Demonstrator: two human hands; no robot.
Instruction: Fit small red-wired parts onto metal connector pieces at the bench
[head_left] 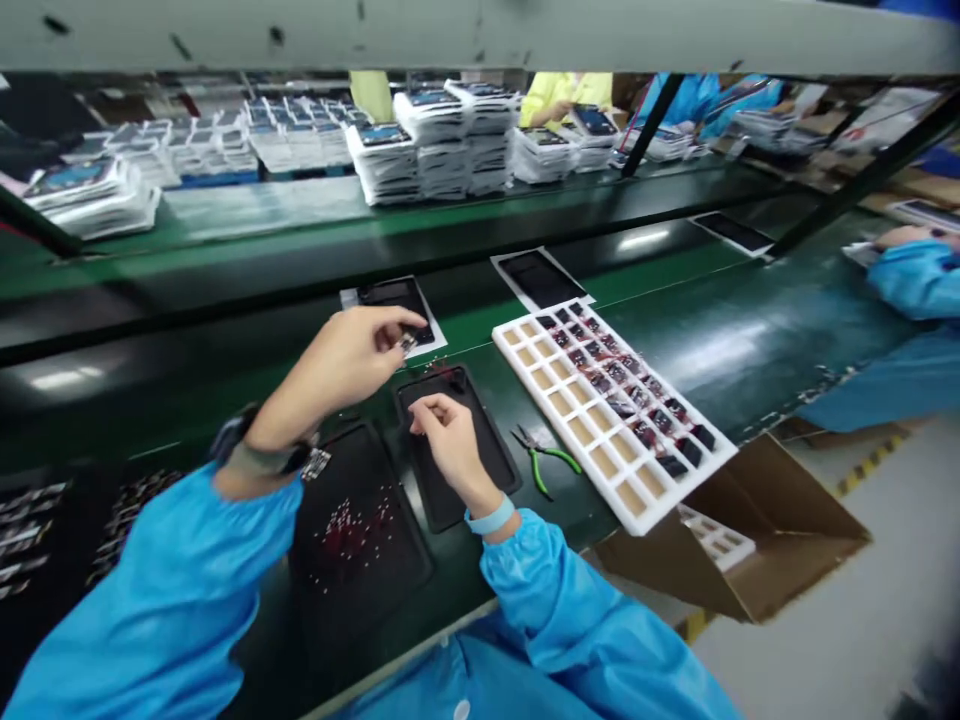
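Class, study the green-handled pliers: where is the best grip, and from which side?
Grip the pliers around both green handles, probably from above and the near right: the handles splay that way, while the metal tips point away.

White stacks [442, 145] line a green back shelf [255, 210] near a person in yellow [551, 95]. An open cardboard box [806, 525] sits lower right.
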